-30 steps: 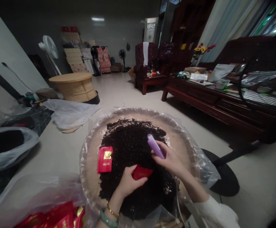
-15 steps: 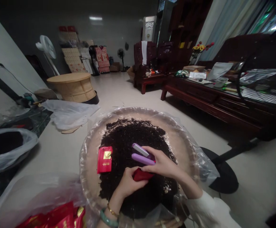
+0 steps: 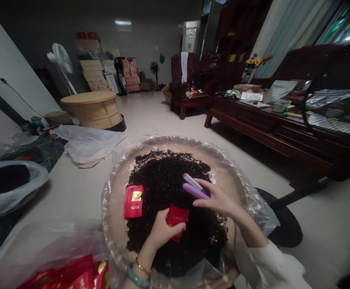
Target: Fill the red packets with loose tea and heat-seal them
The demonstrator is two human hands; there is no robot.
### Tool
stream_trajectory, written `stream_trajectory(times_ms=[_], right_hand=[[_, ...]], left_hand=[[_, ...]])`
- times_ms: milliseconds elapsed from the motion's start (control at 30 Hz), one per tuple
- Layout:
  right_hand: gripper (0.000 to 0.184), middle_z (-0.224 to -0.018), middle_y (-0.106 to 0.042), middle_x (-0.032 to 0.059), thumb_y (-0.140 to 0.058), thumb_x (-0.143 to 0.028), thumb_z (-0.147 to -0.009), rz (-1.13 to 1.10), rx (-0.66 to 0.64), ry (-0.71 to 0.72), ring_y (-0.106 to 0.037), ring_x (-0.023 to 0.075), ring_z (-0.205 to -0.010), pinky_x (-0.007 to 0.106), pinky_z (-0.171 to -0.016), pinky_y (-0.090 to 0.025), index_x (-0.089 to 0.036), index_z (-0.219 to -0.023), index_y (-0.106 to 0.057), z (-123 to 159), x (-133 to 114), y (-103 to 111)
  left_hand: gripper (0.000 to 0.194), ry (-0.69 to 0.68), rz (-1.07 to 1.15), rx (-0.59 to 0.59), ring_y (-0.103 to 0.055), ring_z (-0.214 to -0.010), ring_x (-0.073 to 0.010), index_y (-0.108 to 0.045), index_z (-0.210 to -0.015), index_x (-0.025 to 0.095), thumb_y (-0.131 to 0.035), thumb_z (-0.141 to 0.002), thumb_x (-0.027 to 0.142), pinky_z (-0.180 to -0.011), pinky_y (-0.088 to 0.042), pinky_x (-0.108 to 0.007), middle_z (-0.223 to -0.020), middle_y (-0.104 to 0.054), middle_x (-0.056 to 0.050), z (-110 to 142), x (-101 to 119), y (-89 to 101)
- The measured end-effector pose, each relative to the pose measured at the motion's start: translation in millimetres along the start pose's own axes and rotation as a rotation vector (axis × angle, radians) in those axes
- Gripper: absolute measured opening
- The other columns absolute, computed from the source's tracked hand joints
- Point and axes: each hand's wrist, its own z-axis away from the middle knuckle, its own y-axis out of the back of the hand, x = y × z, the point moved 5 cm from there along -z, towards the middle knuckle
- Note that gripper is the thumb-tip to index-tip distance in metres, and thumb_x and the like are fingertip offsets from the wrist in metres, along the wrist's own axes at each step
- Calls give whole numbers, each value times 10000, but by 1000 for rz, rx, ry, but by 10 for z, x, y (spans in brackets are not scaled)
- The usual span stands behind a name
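Observation:
My left hand (image 3: 162, 233) is closed around a small red packet (image 3: 177, 216), thumb across its front. The packet is tilted, over a heap of dark loose leaves (image 3: 162, 172) that look like tea. In my right hand (image 3: 215, 196) is a small purple hair straightener (image 3: 196, 192), its two arms apart and pointing up and left. The straightener is clear of the packet, above and right of it. Another red packet (image 3: 133, 201) with a gold patch lies flat at the heap's left edge.
The heap lies in a round, plastic-lined basket (image 3: 110, 224). A plastic bag of red packets (image 3: 75, 273) is at lower left, a lined tub (image 3: 39, 176) further left. A black stand base (image 3: 289, 228) stands close on the right. A dark wooden table (image 3: 253, 116) stands beyond.
My right hand has moved right and slightly up with the straightener, away from the packet. In my left hand the packet has turned, so its printed face now shows.

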Motion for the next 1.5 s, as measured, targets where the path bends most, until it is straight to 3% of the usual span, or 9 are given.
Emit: stream_trajectory(times_ms=[67, 200, 367, 567, 800, 1067, 1267, 1400, 1500], right_hand=[[616, -1091, -687, 68, -747, -429, -690, 32, -60, 3, -628, 271, -906, 381, -778, -487, -194, -1236, -586, 43, 42, 25], [548, -1010, -709, 64, -737, -456, -717, 119, -184, 83, -632, 243, -816, 320, -700, -469, -193, -1186, -632, 120, -31, -125], [467, -947, -721, 34, -724, -423, -738, 168, -230, 119, -637, 211, -782, 259, -667, -432, -217, -1152, -660, 107, -161, -237], [320, -789, -718, -7, -720, -400, -740, 247, -296, 62, -612, 177, -674, 224, -586, -371, -242, -1019, -716, 52, -227, -308], [254, -794, -731, -26, -666, -388, -783, 179, -283, 45, -619, 174, -681, 223, -595, -364, -282, -1005, -730, -9, -224, -441], [232, -743, -708, -27, -667, -368, -770, 199, -289, 5, -596, 166, -668, 217, -577, -341, -260, -961, -743, -29, -268, -422], [253, -721, -689, -41, -635, -400, -788, 188, -267, -7, -539, 139, -619, 215, -563, -325, -252, -960, -746, -63, -198, -455], [270, -731, -685, -43, -624, -385, -791, 175, -271, -6, -557, 149, -654, 212, -578, -338, -246, -990, -742, -79, -151, -466], [260, -713, -685, -33, -620, -371, -794, 202, -269, -13, -564, 161, -663, 217, -580, -340, -237, -976, -747, -81, -167, -467]], left_hand=[[371, 49, 99, -9, -694, -655, -220, -655, -899, 113, -758, -608, 317, -635, -553, -332, -841, -754, -98, -6, -8, -2], [366, 45, 105, -3, -701, -639, -225, -653, -867, 107, -779, -601, 325, -630, -560, -334, -802, -750, -96, -19, -12, -6], [367, 7, 70, 36, -697, -650, -227, -670, -862, 95, -794, -595, 313, -637, -559, -327, -749, -732, -71, -34, -41, 19], [399, 11, 102, 29, -700, -649, -221, -675, -865, 98, -802, -607, 375, -640, -568, -325, -753, -733, -64, -36, -39, 10], [349, 49, 78, 86, -704, -659, -229, -674, -831, 101, -810, -590, 314, -638, -568, -318, -728, -728, -60, -38, -55, 68], [307, 114, 114, 47, -703, -621, -218, -669, -791, 105, -810, -581, 279, -608, -560, -301, -682, -725, -46, -35, -75, -9], [549, 127, 280, 16, -712, -635, -229, -634, -898, 123, -837, -533, 479, -642, -562, -333, -781, -737, -61, -26, -39, 18], [682, 139, 441, -47, -712, -639, -233, -620, -949, 112, -684, -614, 703, -621, -546, -325, -777, -732, -88, -36, -18, -2], [678, 126, 461, 3, -705, -630, -229, -621, -919, 104, -615, -666, 733, -604, -533, -313, -733, -724, -92, -48, -29, 15]])
